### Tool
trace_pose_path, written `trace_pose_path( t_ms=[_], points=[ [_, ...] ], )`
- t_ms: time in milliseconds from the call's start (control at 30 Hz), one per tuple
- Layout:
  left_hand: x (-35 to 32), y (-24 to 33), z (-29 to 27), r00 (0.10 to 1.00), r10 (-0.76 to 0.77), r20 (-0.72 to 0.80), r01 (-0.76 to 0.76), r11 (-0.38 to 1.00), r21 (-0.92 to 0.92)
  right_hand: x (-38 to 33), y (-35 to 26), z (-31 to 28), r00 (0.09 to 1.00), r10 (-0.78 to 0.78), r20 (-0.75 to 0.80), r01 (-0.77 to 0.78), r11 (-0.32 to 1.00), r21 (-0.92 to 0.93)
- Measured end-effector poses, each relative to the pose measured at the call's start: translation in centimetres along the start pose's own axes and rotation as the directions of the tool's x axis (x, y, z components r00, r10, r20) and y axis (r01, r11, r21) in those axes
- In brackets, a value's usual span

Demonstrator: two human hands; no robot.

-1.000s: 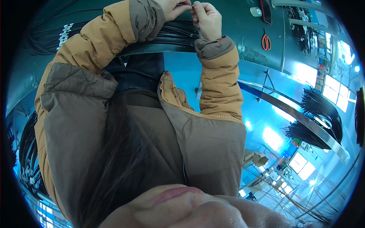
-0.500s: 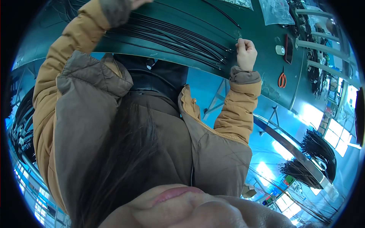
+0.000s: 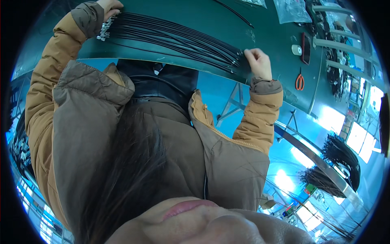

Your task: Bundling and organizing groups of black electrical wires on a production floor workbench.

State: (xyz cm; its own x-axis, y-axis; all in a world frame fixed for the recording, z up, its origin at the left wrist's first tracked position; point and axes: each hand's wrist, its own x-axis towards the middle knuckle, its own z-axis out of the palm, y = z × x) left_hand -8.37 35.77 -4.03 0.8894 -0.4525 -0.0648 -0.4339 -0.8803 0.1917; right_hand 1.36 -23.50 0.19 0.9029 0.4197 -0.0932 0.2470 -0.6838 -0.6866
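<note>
Several white end pieces (image 3: 104, 31) sit by my left hand (image 3: 109, 7), its fingers bent; I cannot tell whether they grip any. Black cables (image 3: 174, 37) run rightward across the green desk (image 3: 276, 38) to my right hand (image 3: 258, 63), fingers curled narrow beside the tips, their hold unclear. Further right lie 1 white roll (image 3: 296, 49) and 1 pair of orange-handled scissors (image 3: 300, 82); beyond, blue floor (image 3: 294, 142), 2 black bundles (image 3: 343, 156), bright windows (image 3: 359, 138).
</note>
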Motion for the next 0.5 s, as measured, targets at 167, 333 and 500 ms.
trace_pose_path(
  t_ms=[167,333,500],
  points=[
    [12.3,14.2,-6.7,0.981,-0.181,-0.076,0.182,0.983,0.004,2.5,6.2,-3.8,0.955,0.247,0.165,-0.145,-0.097,0.985],
    [21.3,18.5,-2.6,0.97,0.122,-0.21,-0.123,0.992,0.006,4.4,-0.2,-0.4,0.888,0.457,0.053,0.023,-0.158,0.987],
    [26.4,22.5,-2.4,0.985,0.08,-0.154,-0.05,0.98,0.193,5.1,-0.9,0.7,0.897,0.438,0.064,0.023,-0.191,0.981]
  ],
)
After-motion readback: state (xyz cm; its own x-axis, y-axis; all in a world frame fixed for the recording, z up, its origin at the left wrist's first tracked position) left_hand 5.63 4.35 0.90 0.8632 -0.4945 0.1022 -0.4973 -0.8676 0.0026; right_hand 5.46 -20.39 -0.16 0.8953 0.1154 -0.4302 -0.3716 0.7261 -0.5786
